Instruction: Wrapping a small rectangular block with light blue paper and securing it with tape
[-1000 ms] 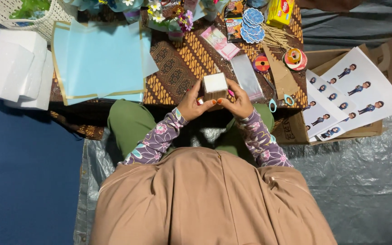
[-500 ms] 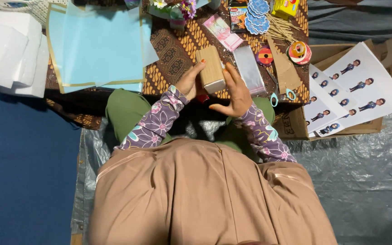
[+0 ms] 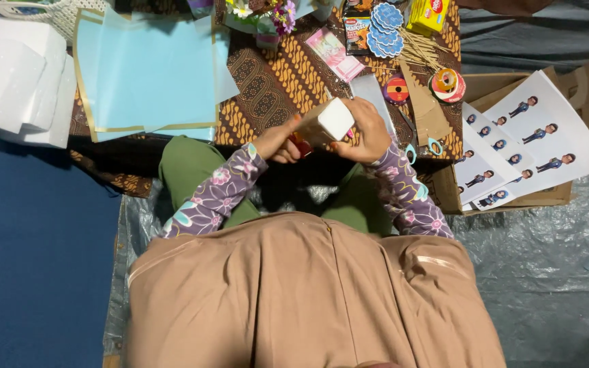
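Head view: small white-topped tan cardboard box (image 3: 327,123) is now tipped sideways versus a moment ago, gripped between right hand (image 3: 363,131) fingers; left hand (image 3: 277,141) pinches something red at its base.

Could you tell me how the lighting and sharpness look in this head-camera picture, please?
Head view: even overhead light, sharp across the patterned cloth; the white end of the small box between left hand and right hand is slightly overexposed; deep shadow fills the lap below; grey plastic sheet shows soft sheen.
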